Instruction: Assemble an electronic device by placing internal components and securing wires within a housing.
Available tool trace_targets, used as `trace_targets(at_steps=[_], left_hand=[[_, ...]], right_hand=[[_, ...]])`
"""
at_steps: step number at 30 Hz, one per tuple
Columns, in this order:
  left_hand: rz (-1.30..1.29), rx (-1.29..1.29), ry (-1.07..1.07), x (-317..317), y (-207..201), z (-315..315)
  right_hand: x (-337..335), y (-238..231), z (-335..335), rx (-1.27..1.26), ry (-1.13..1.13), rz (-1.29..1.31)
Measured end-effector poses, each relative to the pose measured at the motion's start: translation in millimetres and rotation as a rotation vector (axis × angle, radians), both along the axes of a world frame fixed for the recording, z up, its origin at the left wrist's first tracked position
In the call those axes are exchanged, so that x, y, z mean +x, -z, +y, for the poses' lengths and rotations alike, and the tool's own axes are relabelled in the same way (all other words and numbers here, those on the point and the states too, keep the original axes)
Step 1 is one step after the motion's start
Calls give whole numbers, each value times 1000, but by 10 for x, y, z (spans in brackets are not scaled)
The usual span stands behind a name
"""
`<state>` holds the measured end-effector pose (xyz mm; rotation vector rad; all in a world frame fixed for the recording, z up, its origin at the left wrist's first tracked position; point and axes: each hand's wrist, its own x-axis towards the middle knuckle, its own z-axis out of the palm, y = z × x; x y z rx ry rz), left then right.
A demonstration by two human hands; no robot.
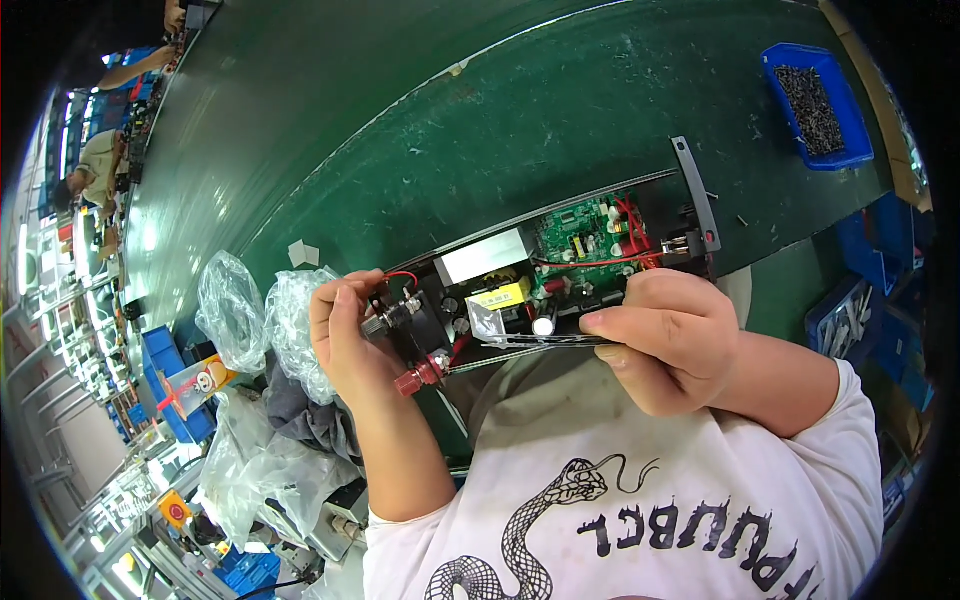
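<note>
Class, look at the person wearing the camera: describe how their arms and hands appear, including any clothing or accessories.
The left hand and right hand are bare, with no gloves, rings or watches visible. Both forearms are uncovered below the short white sleeves of a T-shirt, which bears a black snake print and dark lettering.

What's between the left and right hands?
Head view: the open black case spans from the left hand to the right hand. Inside: a silver block, a yellow part and a green circuit board.
</note>
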<state>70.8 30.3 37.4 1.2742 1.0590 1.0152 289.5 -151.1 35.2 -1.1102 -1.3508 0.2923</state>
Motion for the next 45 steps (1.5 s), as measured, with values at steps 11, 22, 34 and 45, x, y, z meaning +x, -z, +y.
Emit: trace_targets(at_steps=[11,22,34,45], left_hand=[[68,-61,202,-22,-173,101],[296,340,92,35,-79,-120],[305,223,244,-188,-42,-314],[830,1235,253,-375,-411,-630]], right_hand=[[18,-19,-26,-12,8,15],[50,-55,-51,-45,-23,-10],[72,-7,-221,-111,-24,107],[69,-125,-243,-126,-38,260]])
